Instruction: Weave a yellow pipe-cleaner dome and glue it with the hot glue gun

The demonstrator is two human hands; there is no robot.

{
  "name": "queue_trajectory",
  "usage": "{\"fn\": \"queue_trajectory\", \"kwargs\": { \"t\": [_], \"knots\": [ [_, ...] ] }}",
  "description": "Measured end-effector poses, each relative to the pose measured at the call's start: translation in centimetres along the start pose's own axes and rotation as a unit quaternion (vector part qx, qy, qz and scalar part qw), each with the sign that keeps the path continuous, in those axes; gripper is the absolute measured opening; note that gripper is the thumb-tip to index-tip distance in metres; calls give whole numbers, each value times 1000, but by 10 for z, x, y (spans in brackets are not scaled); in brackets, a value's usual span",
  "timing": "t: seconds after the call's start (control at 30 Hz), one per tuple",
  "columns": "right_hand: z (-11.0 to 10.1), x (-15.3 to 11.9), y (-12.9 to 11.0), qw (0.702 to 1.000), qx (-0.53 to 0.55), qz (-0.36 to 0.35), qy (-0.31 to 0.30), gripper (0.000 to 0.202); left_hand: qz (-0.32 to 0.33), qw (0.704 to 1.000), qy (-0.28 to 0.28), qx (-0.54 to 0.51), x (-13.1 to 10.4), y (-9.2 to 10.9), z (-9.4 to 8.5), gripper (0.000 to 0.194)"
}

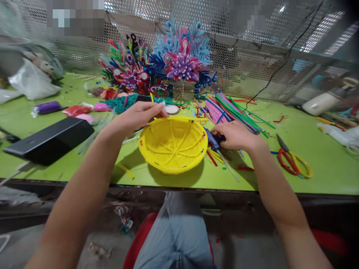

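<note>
A yellow bowl-shaped piece (174,149), its inner side ribbed with strips that meet in the middle, rests on the table before me with its hollow towards me. At its far left rim is my left hand (143,112), fingers closed; a short yellow strip (152,97) stands up beside them. Another thin yellow strip (199,119) lies along the far rim. My right hand (234,135) grips a dark blue glue gun (212,140) just right of the bowl. A clear glue stick (228,166) sticks out of the gun towards me. The gun's tip is hidden behind the bowl.
Fuzzy pipe cleaners (221,108) lie in bundles behind my right hand. Red-and-yellow scissors (293,160) lie at right, a black power bank (49,140) at left. Decorated blue and pink headpieces (183,56) stand at the back against perforated metal. Scraps litter the green table (322,149).
</note>
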State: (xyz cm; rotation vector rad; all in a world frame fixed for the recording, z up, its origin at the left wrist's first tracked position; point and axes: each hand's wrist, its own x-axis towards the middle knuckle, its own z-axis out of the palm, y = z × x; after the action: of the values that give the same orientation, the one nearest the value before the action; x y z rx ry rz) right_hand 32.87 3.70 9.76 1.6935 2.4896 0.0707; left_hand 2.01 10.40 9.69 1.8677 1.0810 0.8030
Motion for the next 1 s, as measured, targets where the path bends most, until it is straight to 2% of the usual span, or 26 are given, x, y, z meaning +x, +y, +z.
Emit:
{"fn": "queue_trajectory", "kwargs": {
  "t": [0.1, 0.17, 0.27, 0.4, 0.53, 0.7, 0.8, 0.9, 1.0],
  "knots": [
    [5, 2, 0, 999, -15, 21, -25, 35, 19, 1000, 12, 14, 4, -5, 1, 44],
    [8, 3, 6, 999, -1, 42, -10, 35, 39, 999, 14, 22, 5, -6, 2, 42],
    [9, 3, 17, 997, 73, 30, 21, 36, 56, 998, 1, 36, 5, -6, 3, 40],
    [8, 5, 28, 973, 193, 38, 119, 36, 66, 995, -31, 71, 4, -3, 5, 36],
    [9, 8, 31, 943, 219, 80, 237, 24, 101, 992, -45, 66, 3, -1, 7, 34],
    [9, 9, 19, 898, 251, 99, 348, 25, 131, 991, -37, 14, 2, -2, 10, 27],
    [5, 7, 7, 880, 258, 108, 384, 21, 131, 991, -25, 5, 1, -2, 11, 29],
    [-2, 1, -6, 863, 272, 98, 415, 20, 137, 990, -36, 17, -2, 1, 12, 29],
    [-10, -8, -19, 860, 275, 81, 422, 20, 158, 986, -49, 7, -6, 6, 13, 26]
  ]
}}
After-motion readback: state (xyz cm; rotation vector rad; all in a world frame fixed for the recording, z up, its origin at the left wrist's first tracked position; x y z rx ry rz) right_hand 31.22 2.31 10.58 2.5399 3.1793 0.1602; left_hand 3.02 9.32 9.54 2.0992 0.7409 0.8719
